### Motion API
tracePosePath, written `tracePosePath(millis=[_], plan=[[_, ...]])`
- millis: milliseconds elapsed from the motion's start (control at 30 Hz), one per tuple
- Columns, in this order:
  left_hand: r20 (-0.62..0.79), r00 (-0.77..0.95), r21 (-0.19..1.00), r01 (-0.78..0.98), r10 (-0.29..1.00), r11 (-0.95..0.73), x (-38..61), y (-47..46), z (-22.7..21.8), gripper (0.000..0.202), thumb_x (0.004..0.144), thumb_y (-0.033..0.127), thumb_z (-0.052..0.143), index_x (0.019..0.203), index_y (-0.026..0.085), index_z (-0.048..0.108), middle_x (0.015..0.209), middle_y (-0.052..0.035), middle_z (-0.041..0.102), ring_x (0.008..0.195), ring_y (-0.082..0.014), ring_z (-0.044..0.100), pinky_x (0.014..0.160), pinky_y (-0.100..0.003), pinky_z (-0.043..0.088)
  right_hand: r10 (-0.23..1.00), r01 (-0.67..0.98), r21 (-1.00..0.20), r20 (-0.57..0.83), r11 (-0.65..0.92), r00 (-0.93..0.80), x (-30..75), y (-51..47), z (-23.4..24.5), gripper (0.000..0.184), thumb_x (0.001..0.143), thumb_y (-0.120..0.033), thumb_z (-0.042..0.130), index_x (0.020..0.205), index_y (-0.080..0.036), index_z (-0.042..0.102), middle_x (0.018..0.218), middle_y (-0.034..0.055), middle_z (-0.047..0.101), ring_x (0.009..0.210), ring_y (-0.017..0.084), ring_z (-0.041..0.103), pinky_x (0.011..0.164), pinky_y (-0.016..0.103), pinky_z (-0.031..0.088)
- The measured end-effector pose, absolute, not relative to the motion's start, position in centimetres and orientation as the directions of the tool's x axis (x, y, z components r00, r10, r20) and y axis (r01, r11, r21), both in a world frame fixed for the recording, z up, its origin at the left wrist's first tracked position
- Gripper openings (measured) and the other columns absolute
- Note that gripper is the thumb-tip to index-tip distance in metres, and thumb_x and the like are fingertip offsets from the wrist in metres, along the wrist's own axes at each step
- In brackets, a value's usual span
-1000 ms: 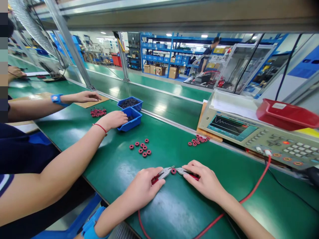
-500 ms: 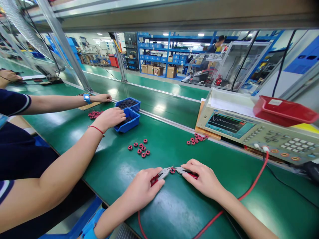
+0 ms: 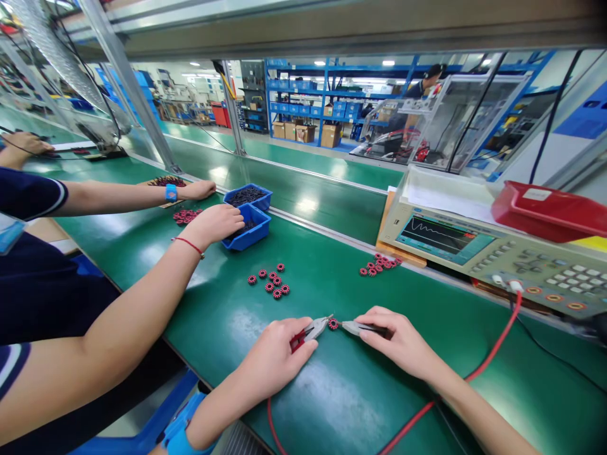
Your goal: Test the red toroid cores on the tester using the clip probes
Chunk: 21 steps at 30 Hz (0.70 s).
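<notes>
In the head view, my left hand [image 3: 277, 357] is closed round red-handled pliers [image 3: 317, 328]. Their jaws reach the left side of a small red-and-black wound ring [image 3: 333, 323] on the green bench. My right hand [image 3: 401, 338] grips a second pair of pliers [image 3: 351, 327], whose tips point at the ring's right side. Whether those tips touch the ring or one of its wire ends is too small to tell. Several similar rings [image 3: 277, 280] lie loosely grouped beyond my left hand, and another cluster of rings [image 3: 378, 264] lies beyond my right.
To the right stands a test instrument [image 3: 474, 246] with a lit screen; a red cable [image 3: 497, 341] runs from it beneath my right forearm. A red tray [image 3: 545, 208] sits on top. At left, a co-worker's hand [image 3: 220, 221] is at a blue bin [image 3: 251, 235] of dark parts.
My right hand has shifted slightly right, turning its pliers, and their tips sit a little farther from the ring. My left hand stays at the ring. The whole view has moved slightly.
</notes>
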<state>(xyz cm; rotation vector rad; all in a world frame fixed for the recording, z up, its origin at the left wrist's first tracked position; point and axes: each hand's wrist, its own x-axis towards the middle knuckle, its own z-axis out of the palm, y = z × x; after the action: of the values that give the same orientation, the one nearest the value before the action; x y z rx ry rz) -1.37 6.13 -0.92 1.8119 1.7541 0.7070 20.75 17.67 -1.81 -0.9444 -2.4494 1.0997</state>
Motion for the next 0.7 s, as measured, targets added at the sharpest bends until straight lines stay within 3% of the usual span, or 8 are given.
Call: tracePosePath(millis=[700], plan=[[0.014, 0.055, 0.705, 0.708, 0.998, -0.049, -1.01, 6.26, -0.14, 0.011, 0.084, 0.021, 0.045, 0.078, 0.020, 0.054, 0.064, 0.0034, 0.051, 0.059, -0.0127, 0.045, 0.055, -0.023, 0.031, 0.663, 0.428, -0.807, -0.061, 0.407, -0.746, 21.42, 17.61, -1.70, 0.029, 0.084, -0.043, 0.050, 0.095, -0.023, 0.066, 0.090, 0.0046, 0.062, 0.077, 0.017, 0.057, 0.065, 0.029, 0.044]])
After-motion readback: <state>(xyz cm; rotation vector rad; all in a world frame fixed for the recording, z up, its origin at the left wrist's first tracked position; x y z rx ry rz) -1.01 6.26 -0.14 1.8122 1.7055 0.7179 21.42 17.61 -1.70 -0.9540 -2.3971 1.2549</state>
